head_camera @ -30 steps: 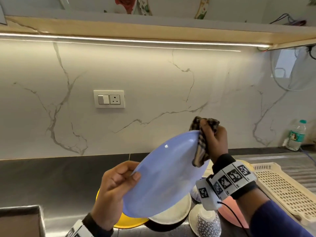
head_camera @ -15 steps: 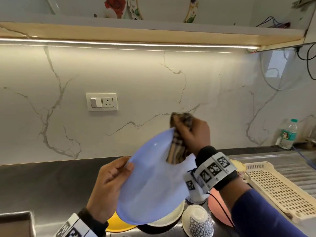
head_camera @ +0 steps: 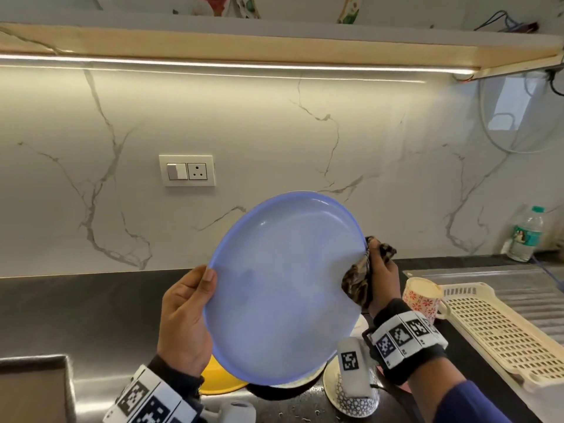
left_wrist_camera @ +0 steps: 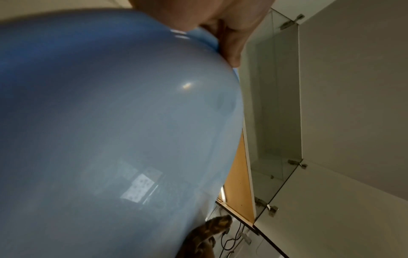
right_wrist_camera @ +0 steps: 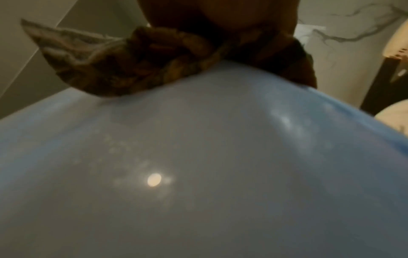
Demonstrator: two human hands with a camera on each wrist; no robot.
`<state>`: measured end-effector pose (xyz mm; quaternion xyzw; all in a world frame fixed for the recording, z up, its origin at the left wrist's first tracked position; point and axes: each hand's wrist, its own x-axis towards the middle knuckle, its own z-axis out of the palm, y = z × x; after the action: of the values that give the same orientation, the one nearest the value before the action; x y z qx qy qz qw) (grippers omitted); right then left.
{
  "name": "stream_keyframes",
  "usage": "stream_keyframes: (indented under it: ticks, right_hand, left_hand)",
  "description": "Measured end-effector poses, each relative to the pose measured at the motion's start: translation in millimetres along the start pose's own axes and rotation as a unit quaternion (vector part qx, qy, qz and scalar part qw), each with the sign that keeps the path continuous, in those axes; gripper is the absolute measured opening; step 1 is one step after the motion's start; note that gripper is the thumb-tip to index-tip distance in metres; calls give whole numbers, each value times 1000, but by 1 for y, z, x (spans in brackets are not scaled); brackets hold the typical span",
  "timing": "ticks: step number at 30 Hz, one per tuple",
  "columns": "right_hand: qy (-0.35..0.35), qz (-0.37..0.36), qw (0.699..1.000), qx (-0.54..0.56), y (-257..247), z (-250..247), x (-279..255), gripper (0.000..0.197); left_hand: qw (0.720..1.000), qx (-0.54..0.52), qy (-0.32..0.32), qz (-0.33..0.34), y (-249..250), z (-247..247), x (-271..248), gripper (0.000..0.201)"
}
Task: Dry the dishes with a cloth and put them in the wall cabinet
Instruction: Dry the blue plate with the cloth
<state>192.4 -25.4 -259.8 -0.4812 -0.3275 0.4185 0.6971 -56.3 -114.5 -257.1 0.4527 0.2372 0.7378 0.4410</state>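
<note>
A light blue plate is held up, tilted with its face toward me, above the counter. My left hand grips its left rim, thumb on the face. My right hand holds a brown checked cloth bunched against the plate's right rim. The left wrist view shows the plate's underside and the cloth at its far edge. In the right wrist view the cloth lies pressed on the plate. The wall cabinet's shelf runs overhead.
Below the plate sit a yellow plate, a patterned upturned cup and a floral cup. A cream drying rack lies at right, a water bottle by the wall, a box at lower left.
The cloth has slid from the plate's top edge down to its right rim. The plate has turned more upright, with its face toward me.
</note>
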Motion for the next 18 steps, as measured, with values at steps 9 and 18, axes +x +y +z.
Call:
stream_keyframes:
  ticks: [9,18]
  right_hand:
    - [-105,273,935,201,43,8,-59,60]
    - [-193,317,901,226,72,32,-91,62]
  left_hand:
    - [989,-121,85,22,-16,19,-3,28]
    - [997,-76,-10,-32,-33,10,-31,63]
